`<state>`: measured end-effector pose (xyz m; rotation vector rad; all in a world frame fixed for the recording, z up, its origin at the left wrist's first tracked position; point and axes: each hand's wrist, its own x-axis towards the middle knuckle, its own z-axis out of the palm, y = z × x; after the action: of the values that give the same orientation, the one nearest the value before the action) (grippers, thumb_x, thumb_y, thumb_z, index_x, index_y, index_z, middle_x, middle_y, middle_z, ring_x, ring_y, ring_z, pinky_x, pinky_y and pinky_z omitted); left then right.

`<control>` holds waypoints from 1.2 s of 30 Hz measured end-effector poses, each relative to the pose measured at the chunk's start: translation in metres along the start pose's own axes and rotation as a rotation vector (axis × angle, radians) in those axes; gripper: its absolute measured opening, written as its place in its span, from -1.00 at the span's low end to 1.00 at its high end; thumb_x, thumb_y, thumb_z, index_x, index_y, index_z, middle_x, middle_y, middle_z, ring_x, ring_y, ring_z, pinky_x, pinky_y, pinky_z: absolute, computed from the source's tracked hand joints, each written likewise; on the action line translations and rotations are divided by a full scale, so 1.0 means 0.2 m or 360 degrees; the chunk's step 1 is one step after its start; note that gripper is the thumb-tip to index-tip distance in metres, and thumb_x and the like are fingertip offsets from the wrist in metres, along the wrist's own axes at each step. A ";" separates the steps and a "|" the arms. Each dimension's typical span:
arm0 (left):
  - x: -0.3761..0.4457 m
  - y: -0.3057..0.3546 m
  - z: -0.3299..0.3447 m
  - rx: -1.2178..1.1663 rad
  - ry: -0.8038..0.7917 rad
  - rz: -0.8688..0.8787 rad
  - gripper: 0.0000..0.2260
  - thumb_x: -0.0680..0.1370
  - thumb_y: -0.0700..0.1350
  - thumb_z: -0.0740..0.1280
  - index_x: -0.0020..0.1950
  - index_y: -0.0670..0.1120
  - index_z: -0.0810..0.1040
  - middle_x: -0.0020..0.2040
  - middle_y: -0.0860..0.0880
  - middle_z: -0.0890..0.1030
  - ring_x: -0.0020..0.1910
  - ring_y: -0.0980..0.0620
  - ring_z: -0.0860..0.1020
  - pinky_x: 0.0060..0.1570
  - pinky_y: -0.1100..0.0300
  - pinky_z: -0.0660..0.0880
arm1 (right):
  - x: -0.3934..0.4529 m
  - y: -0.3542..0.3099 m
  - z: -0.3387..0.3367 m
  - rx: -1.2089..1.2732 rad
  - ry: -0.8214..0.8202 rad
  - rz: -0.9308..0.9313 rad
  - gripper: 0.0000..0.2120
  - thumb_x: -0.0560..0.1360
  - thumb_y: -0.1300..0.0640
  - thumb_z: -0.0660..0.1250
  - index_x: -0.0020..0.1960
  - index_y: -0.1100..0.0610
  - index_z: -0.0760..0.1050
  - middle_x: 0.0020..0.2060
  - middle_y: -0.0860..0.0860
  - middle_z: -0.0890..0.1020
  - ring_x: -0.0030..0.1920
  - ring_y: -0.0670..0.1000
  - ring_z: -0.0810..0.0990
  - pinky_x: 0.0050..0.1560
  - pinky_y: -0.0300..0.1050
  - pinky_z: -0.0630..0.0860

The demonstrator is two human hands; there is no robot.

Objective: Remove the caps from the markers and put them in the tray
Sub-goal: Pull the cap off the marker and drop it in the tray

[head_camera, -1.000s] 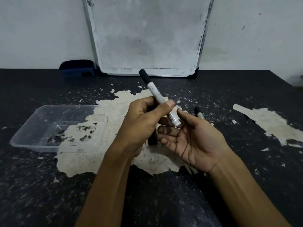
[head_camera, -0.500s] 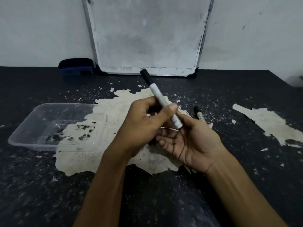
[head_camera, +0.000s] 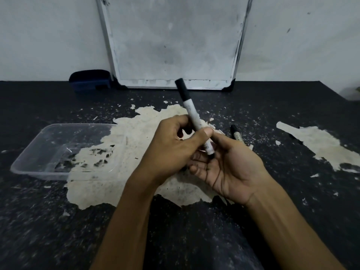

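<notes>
Fingers (head_camera: 202, 134) of left hand (head_camera: 171, 151) pinched the marker (head_camera: 191, 114) mid-barrel; right hand (head_camera: 229, 166) lay open beneath. Light, stiff, smooth: grip black cap (head_camera: 182, 90) above. Clear tray (head_camera: 64, 149) sat left on bench (head_camera: 292, 191).

Dim light; whiteboard (head_camera: 175, 41) leans on pale wall (head_camera: 48, 36), apparently smudged.

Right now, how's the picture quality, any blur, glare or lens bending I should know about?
Head view: dim, flat light and no hard shadows; the marker in the left hand is slightly motion-smeared at its black end; the clear tray shows small glints on its floor; the wide lens bows the whiteboard frame; the table foreground looks soft.
</notes>
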<state>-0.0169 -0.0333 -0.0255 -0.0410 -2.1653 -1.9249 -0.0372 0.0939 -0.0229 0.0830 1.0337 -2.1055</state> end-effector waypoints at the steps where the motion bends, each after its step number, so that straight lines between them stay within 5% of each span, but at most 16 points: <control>1: 0.00 0.00 0.00 -0.0036 -0.0013 -0.0020 -0.86 0.53 -0.10 0.42 -0.08 -0.18 0.65 -0.17 -0.22 0.65 -0.25 -0.06 0.63 -0.26 0.10 0.59 | 0.00 0.00 0.00 0.0001 0.0016 0.0000 -0.51 0.61 -0.01 0.13 -0.17 0.25 0.72 -0.27 0.22 0.61 -0.30 0.14 0.59 -0.42 -0.14 0.62; 3: 0.00 0.01 0.00 -0.0008 0.0025 0.0023 -0.88 0.53 -0.13 0.42 -0.08 -0.19 0.65 -0.16 -0.25 0.67 -0.22 -0.11 0.67 -0.22 0.02 0.65 | -0.01 -0.01 0.01 -0.0002 0.0044 0.0010 -0.52 0.61 -0.01 0.13 -0.17 0.27 0.69 -0.29 0.22 0.60 -0.35 0.13 0.59 -0.44 -0.15 0.62; 8: 0.00 0.02 -0.01 -0.0102 0.0174 0.0023 -0.89 0.55 -0.15 0.38 -0.14 -0.13 0.64 -0.38 0.11 0.64 -0.37 0.24 0.60 -0.32 0.40 0.48 | -0.02 -0.02 0.00 -0.0113 0.0080 0.0042 -0.57 0.58 -0.05 0.15 -0.12 0.28 0.59 -0.46 0.14 0.55 -0.52 0.03 0.53 -0.56 -0.23 0.49; 13: 0.01 0.01 -0.06 -0.0147 0.0389 0.0016 -0.82 0.57 -0.12 0.37 -0.22 -0.12 0.59 -0.51 0.21 0.49 -0.44 0.29 0.46 -0.35 0.43 0.38 | -0.02 -0.01 -0.01 -0.0342 0.0048 -0.0052 -0.70 0.43 0.02 0.31 -0.04 0.25 0.62 -0.45 0.02 0.50 -0.49 -0.05 0.42 -0.56 -0.26 0.35; 18: 0.01 0.05 -0.12 -0.0235 0.0517 0.0042 -0.85 0.56 -0.12 0.38 -0.21 -0.11 0.61 -0.45 0.17 0.54 -0.40 0.28 0.50 -0.32 0.40 0.41 | -0.04 0.00 -0.01 -0.0697 0.0022 -0.0248 -0.86 0.52 0.23 0.30 0.00 0.27 0.59 -0.39 0.08 0.63 -0.46 -0.01 0.53 -0.48 -0.20 0.47; 22: -0.01 0.10 -0.25 -0.0302 0.0663 0.0129 -0.86 0.54 -0.06 0.41 -0.20 -0.05 0.66 -0.25 -0.13 0.51 -0.26 0.01 0.41 -0.34 0.25 0.38 | -0.06 0.01 0.02 -0.0859 0.0059 -0.0375 -0.88 0.51 0.25 0.32 -0.01 0.28 0.58 -0.34 0.16 0.68 -0.39 0.04 0.60 -0.29 -0.14 0.56; 28: -0.11 0.20 -0.57 -0.0599 0.0936 0.0125 -0.84 0.53 -0.05 0.41 -0.25 -0.03 0.58 -0.33 -0.02 0.49 -0.38 0.06 0.42 -0.41 0.16 0.32 | -0.01 0.01 0.23 -0.1226 0.0058 -0.0485 -0.83 0.50 0.24 0.36 0.03 0.34 0.57 -0.22 0.18 0.71 -0.24 0.11 0.63 -0.17 0.03 0.54; 33: -0.22 0.17 -0.81 -0.0802 0.1079 -0.0109 -0.87 0.51 0.01 0.41 -0.19 0.00 0.57 -0.28 -0.01 0.60 -0.36 0.09 0.54 -0.41 0.18 0.42 | 0.15 0.07 0.55 -0.1898 -0.0022 -0.0815 -0.87 0.44 0.12 0.47 -0.05 0.14 0.68 -0.26 0.00 0.69 -0.34 -0.16 0.59 -0.31 -0.26 0.50; 36: -0.28 0.15 -0.89 -0.0888 0.1114 -0.0146 -0.87 0.53 -0.04 0.38 -0.20 -0.04 0.56 -0.31 -0.03 0.60 -0.37 0.07 0.55 -0.44 0.19 0.44 | 0.31 0.17 0.72 -0.2356 -0.0066 -0.0862 -0.87 0.42 0.09 0.50 -0.05 0.11 0.70 -0.24 0.00 0.70 -0.33 -0.13 0.62 -0.34 -0.23 0.52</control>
<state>0.0713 -0.1966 0.0107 0.5507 -1.1777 -2.1051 -0.0203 -0.0572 0.0277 -1.0319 2.4759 -1.2043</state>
